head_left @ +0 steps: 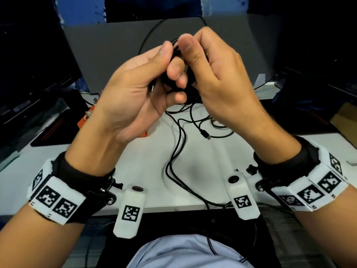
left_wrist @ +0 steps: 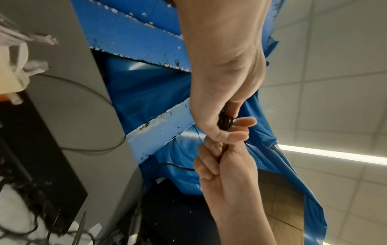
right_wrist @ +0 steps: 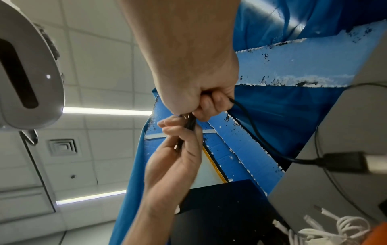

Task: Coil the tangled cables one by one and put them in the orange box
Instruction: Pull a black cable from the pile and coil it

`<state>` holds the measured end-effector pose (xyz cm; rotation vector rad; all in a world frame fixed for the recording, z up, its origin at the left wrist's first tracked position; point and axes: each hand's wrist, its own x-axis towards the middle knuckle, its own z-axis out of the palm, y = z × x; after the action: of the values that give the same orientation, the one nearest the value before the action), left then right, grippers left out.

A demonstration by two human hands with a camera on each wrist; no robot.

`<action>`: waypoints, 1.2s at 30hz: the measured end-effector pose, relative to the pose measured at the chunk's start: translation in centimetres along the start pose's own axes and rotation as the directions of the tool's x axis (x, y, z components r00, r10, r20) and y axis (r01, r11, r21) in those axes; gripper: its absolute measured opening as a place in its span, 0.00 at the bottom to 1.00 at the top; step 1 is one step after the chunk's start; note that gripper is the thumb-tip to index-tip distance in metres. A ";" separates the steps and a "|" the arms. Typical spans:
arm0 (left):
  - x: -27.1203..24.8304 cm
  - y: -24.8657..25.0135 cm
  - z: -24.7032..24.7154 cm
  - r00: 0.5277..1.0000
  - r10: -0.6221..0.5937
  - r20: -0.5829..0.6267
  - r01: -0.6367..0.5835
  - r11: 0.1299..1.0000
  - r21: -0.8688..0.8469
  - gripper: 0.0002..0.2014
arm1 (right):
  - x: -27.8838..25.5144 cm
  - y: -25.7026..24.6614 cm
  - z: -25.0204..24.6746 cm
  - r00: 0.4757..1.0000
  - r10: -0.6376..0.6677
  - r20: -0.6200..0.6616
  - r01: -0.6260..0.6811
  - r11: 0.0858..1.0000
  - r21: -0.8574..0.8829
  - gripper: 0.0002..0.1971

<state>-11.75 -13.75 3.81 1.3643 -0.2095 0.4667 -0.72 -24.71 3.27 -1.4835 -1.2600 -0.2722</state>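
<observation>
Both hands are raised above the white table (head_left: 222, 163) with a small coil of black cable (head_left: 175, 50) held between them. My left hand (head_left: 171, 60) pinches the coil between thumb and curled fingers, and a small connector (head_left: 152, 88) pokes out by its palm. My right hand (head_left: 191, 55) grips the same coil, fingers curled round it. In the right wrist view the black cable (right_wrist: 251, 129) runs from the right hand (right_wrist: 201, 106) to a USB plug (right_wrist: 345, 161). Loose black strands (head_left: 178, 140) hang to the table. The orange box (head_left: 83, 120) is mostly hidden behind my left hand.
A second black plug (head_left: 205, 134) lies on the table among loose loops. A grey panel (head_left: 116, 47) stands at the back. Dark equipment (head_left: 52, 130) lies along the table's left side. White cables (right_wrist: 343, 227) lie by the orange box (right_wrist: 379, 232).
</observation>
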 end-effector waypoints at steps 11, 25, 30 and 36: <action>-0.3 0.7 0.0 0.991 -0.059 -0.123 0.070 0.994 0.084 0.13 | 0.1 1.3 1.2 0.999 0.047 0.018 -0.047 0.999 -0.010 0.24; -0.6 1.4 -2.6 0.996 -0.086 -0.006 0.070 0.755 0.652 0.21 | 0.5 1.7 -0.4 0.973 -0.076 0.217 0.155 0.915 -0.372 0.25; -1.0 1.2 -3.0 0.980 -0.166 0.112 0.086 0.854 0.513 0.17 | 0.3 0.9 -0.9 0.959 -0.131 0.252 0.222 0.899 -0.377 0.20; -0.5 -0.6 -1.1 0.989 -0.123 0.085 0.114 0.988 0.101 0.14 | 0.7 0.6 -1.7 0.968 -0.217 0.130 0.244 0.935 -0.256 0.15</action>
<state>-12.11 -12.85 2.88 1.4849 -0.1809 0.3190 0.85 -25.59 4.03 -1.5941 -1.5281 -0.5507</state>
